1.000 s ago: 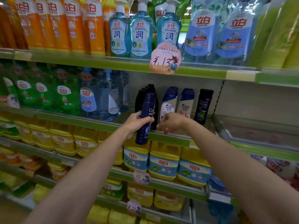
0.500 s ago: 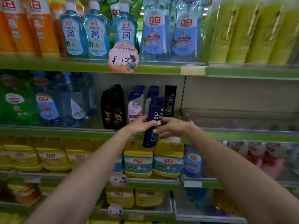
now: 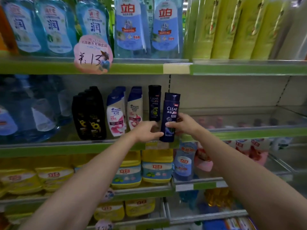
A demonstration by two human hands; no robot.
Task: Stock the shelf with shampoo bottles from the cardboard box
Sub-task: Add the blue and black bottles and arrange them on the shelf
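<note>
A dark blue CLEAR shampoo bottle (image 3: 170, 113) is upright in front of the middle shelf (image 3: 249, 132), just right of a black CLEAR bottle (image 3: 154, 103). My right hand (image 3: 184, 125) grips it from the right, thumb across the label. My left hand (image 3: 147, 130) is beside it, with fingertips touching the bottle's lower left edge. Further left on the same shelf stand two white shampoo bottles (image 3: 134, 108) and a row of black bottles (image 3: 90, 113). The cardboard box is out of view.
The middle shelf is bare to the right of the held bottle. Large blue jugs (image 3: 38, 110) fill its left end. Refill pouches and green bottles line the shelf above, behind a pink price tag (image 3: 93, 54). Yellow detergent tubs (image 3: 156, 165) sit below.
The blue bottle has passed from my left hand's grip to my right hand and moved right, past the black CLEAR bottle. My view has swung right along the shelf.
</note>
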